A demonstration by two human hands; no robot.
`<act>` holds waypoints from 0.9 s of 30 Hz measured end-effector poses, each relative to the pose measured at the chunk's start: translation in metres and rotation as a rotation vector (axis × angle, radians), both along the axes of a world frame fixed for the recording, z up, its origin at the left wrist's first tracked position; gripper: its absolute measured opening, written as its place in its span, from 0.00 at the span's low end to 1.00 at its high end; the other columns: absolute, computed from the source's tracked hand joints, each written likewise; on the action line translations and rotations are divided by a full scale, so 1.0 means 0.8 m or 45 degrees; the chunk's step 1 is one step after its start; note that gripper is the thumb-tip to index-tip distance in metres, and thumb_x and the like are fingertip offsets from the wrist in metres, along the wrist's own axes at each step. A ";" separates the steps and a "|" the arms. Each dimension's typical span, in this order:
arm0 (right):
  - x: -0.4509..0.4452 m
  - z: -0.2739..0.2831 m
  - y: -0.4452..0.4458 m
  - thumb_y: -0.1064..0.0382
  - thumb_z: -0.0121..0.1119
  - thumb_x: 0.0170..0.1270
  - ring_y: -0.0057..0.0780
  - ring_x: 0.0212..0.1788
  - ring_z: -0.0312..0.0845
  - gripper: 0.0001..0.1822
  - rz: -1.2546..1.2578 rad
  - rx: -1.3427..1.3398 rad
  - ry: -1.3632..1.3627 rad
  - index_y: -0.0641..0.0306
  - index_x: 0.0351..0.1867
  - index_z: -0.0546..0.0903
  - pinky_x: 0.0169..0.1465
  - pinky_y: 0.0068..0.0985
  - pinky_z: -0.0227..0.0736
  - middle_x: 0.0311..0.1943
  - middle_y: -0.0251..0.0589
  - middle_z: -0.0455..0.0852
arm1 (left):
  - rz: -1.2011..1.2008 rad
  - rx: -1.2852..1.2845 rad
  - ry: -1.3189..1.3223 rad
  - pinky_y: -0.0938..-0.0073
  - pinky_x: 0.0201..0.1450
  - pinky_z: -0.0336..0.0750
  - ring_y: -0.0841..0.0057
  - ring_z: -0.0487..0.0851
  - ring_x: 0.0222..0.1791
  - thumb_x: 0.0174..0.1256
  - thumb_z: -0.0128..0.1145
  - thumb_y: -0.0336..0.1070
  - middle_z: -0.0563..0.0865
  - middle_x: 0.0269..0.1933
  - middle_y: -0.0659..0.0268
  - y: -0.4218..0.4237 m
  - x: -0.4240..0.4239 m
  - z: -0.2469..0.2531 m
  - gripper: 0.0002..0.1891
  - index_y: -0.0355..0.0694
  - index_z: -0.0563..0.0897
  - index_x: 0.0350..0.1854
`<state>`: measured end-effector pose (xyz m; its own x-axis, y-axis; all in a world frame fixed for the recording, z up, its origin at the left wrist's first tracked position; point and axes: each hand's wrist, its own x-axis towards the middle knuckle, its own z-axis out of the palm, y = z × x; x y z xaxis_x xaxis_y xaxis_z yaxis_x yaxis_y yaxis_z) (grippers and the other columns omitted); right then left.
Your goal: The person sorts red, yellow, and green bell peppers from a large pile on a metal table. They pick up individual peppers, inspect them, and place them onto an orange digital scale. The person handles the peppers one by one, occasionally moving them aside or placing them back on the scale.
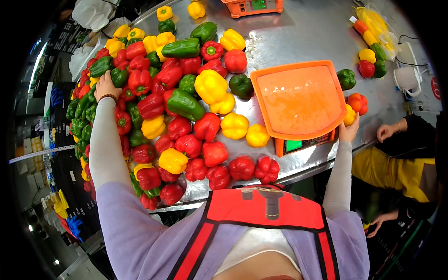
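My left hand (pixel 106 86) reaches into the far left of a large heap of bell peppers. Its fingers touch a green bell pepper (pixel 119 77), and another green bell pepper (pixel 101 67) lies just beyond the fingertips; whether it grips either is hard to see. On the other side, my right hand (pixel 349 128) is curled around a yellow bell pepper (pixel 350 115), partly hidden by the tray edge. A red-orange bell pepper (pixel 357 103) sits against that yellow one. Between my hands stands a scale with an orange tray (pixel 302 99), which holds no peppers, and a lit green display (pixel 293 145).
A second orange scale (pixel 252 7) stands at the far edge of the metal table (pixel 280 45). At right lie grouped peppers (pixel 378 51) beside yellow net bags (pixel 374 26). A green bell pepper (pixel 346 79) touches the tray's right side. Another person's hand (pixel 385 132) is at far right.
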<state>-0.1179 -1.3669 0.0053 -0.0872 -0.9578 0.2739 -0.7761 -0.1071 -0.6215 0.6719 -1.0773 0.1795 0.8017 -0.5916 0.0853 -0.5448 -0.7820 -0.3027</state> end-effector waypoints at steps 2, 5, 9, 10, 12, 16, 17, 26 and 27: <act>-0.019 -0.002 0.009 0.52 0.74 0.60 0.47 0.69 0.70 0.44 -0.034 0.057 -0.182 0.60 0.75 0.65 0.67 0.39 0.71 0.71 0.53 0.68 | 0.023 -0.138 -0.039 0.52 0.69 0.71 0.59 0.72 0.71 0.45 0.75 0.43 0.72 0.73 0.64 0.011 -0.001 -0.001 0.50 0.55 0.64 0.76; -0.053 0.007 0.033 0.55 0.70 0.66 0.43 0.69 0.69 0.40 -0.108 0.011 -0.238 0.63 0.74 0.65 0.64 0.37 0.74 0.71 0.52 0.67 | -0.128 -0.470 -0.110 0.53 0.66 0.73 0.53 0.77 0.64 0.42 0.76 0.46 0.78 0.66 0.55 0.024 -0.029 0.007 0.49 0.45 0.67 0.73; -0.001 0.075 0.074 0.61 0.68 0.68 0.38 0.67 0.72 0.36 0.138 -0.030 -0.498 0.65 0.74 0.66 0.62 0.35 0.74 0.68 0.49 0.72 | -0.546 -1.110 0.167 0.58 0.65 0.75 0.59 0.80 0.60 0.42 0.79 0.42 0.82 0.58 0.51 0.015 -0.136 0.013 0.48 0.36 0.69 0.69; 0.026 0.093 0.086 0.62 0.68 0.68 0.37 0.67 0.72 0.35 0.285 0.019 -0.579 0.65 0.73 0.66 0.62 0.35 0.74 0.67 0.49 0.74 | -0.595 -1.384 0.629 0.61 0.64 0.76 0.63 0.80 0.60 0.42 0.79 0.39 0.81 0.58 0.54 -0.002 -0.194 0.020 0.46 0.37 0.70 0.68; 0.078 0.125 0.110 0.63 0.69 0.66 0.36 0.66 0.73 0.37 0.602 0.223 -0.680 0.65 0.74 0.66 0.64 0.34 0.72 0.66 0.48 0.76 | -0.679 -1.527 1.073 0.65 0.64 0.76 0.70 0.81 0.59 0.45 0.79 0.33 0.81 0.57 0.60 -0.028 -0.311 0.026 0.43 0.37 0.71 0.67; 0.189 0.200 0.159 0.59 0.79 0.55 0.37 0.70 0.70 0.55 1.319 0.534 -0.758 0.62 0.79 0.55 0.71 0.37 0.65 0.68 0.47 0.73 | -0.812 -1.520 1.940 0.65 0.71 0.68 0.68 0.75 0.66 0.43 0.80 0.36 0.77 0.64 0.60 -0.053 -0.494 0.000 0.49 0.38 0.67 0.72; 0.202 0.205 0.163 0.58 0.81 0.51 0.38 0.71 0.69 0.60 1.435 0.552 -0.853 0.61 0.81 0.51 0.73 0.38 0.63 0.69 0.47 0.72 | -0.909 -1.469 1.992 0.66 0.73 0.65 0.68 0.72 0.69 0.44 0.79 0.36 0.75 0.66 0.60 -0.053 -0.523 -0.005 0.50 0.38 0.66 0.73; 0.199 0.198 0.161 0.65 0.80 0.48 0.36 0.64 0.75 0.54 1.343 0.564 -0.826 0.63 0.76 0.60 0.67 0.35 0.73 0.64 0.47 0.75 | -1.077 -1.190 1.583 0.61 0.79 0.54 0.60 0.58 0.79 0.58 0.73 0.51 0.63 0.76 0.48 -0.017 -0.545 -0.036 0.51 0.36 0.59 0.79; 0.205 0.187 0.148 0.63 0.80 0.50 0.36 0.63 0.76 0.52 1.251 0.425 -0.784 0.63 0.76 0.60 0.66 0.34 0.73 0.64 0.47 0.76 | -1.046 -1.263 1.606 0.61 0.79 0.54 0.60 0.57 0.79 0.60 0.72 0.51 0.62 0.76 0.48 -0.010 -0.543 -0.042 0.50 0.36 0.58 0.79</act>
<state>0.0463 -1.2487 0.1553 0.6895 -0.7043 0.1691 -0.0174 -0.2494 -0.9682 0.2379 -1.0852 0.1456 0.2168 -0.9430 0.2524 -0.3537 0.1651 0.9207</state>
